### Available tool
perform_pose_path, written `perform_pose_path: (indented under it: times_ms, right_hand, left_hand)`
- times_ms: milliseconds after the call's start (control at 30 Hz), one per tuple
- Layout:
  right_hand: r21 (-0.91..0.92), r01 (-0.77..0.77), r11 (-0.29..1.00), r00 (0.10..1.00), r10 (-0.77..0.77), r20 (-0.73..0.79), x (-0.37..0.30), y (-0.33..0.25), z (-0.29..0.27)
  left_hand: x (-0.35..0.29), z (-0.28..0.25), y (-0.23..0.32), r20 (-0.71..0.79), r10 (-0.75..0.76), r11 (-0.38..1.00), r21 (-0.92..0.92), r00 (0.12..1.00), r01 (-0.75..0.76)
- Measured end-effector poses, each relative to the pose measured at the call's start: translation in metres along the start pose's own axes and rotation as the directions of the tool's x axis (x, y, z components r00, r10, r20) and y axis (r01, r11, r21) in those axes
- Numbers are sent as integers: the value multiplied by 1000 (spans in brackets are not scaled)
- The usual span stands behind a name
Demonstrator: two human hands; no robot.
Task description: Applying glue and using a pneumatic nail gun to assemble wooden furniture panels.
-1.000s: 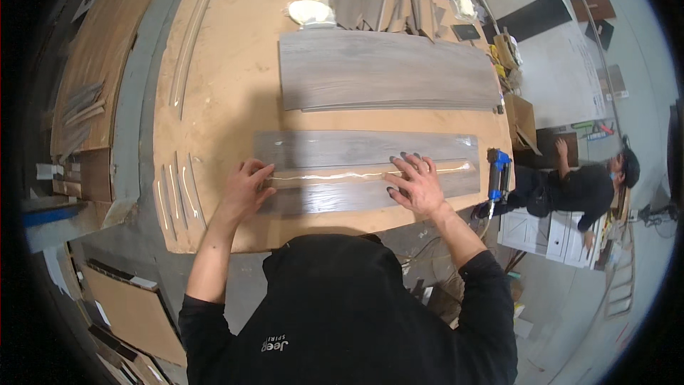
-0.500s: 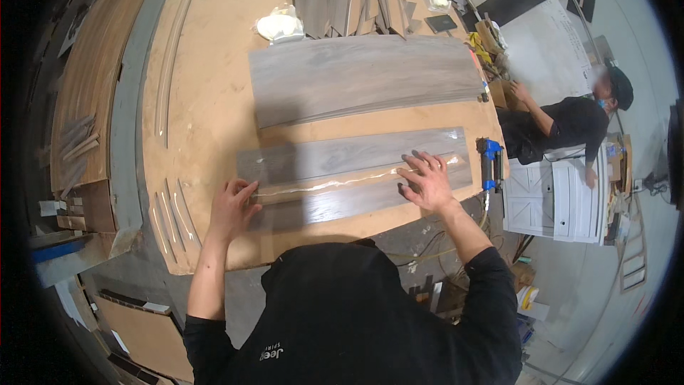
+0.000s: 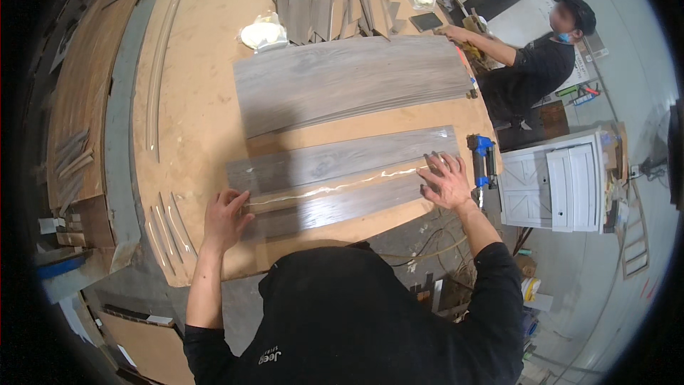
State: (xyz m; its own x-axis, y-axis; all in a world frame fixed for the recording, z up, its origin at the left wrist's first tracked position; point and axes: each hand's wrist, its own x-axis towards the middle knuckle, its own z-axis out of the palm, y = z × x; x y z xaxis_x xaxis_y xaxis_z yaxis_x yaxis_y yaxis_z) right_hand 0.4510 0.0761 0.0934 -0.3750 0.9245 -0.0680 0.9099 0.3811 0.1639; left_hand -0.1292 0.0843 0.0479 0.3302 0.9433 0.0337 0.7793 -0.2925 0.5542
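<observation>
A narrow tan wood strip (image 3: pixel 328 196) with a wavy white glue bead lies lengthwise between grey wood-grain surfaces of a plank (image 3: pixel 342 150). My left hand (image 3: pixel 226 219) pinches the strip's left end between thumb and fingers. At the other end, my right hand (image 3: pixel 447 182) has its fingers and thumb bent around the strip, hiding its tip. Just right of that hand, a blue and black nail gun (image 3: pixel 483 160) rests at the table's edge.
Beyond lies a stack of wide grey planks (image 3: pixel 349 78), with a pile of offcuts (image 3: pixel 328 11) behind it. Thin glue-lined strips (image 3: pixel 169 224) lie at the left of the table (image 3: pixel 203 100). A co-worker (image 3: pixel 538 71) stands at the right, near a white cabinet (image 3: pixel 548 182).
Both hands stay at the strip's ends, the right one a little farther right. The view has shifted slightly. The co-worker has moved toward the table's far right, an arm reaching to its edge.
</observation>
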Motion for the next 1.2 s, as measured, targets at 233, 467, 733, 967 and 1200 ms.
perform_pose_path:
  times_ms: [233, 467, 733, 967, 1200]
  right_hand:
    - [199, -353, 914, 851, 402, -338, 13, -4, 11]
    - [697, -226, 681, 794, 544, -273, 14, -97, 15]
    - [870, -255, 421, 759, 645, -89, 12, -216, 4]
    - [877, -394, 274, 617, 786, 32, 31, -229, -27]
    - [946, -322, 29, 433, 893, 120, 17, -206, -2]
  left_hand:
    - [-4, -2, -6, 28, -26, 1000, 1, 999, 26]
    - [50, -34, -19, -172, -169, 959, -254, 970, 122]
    - [240, -65, -72, -195, -288, 918, -335, 937, 213]
    - [398, -54, -94, -267, -148, 984, -132, 952, 116]
    - [420, -42, -117, -185, -196, 969, 113, 963, 218]
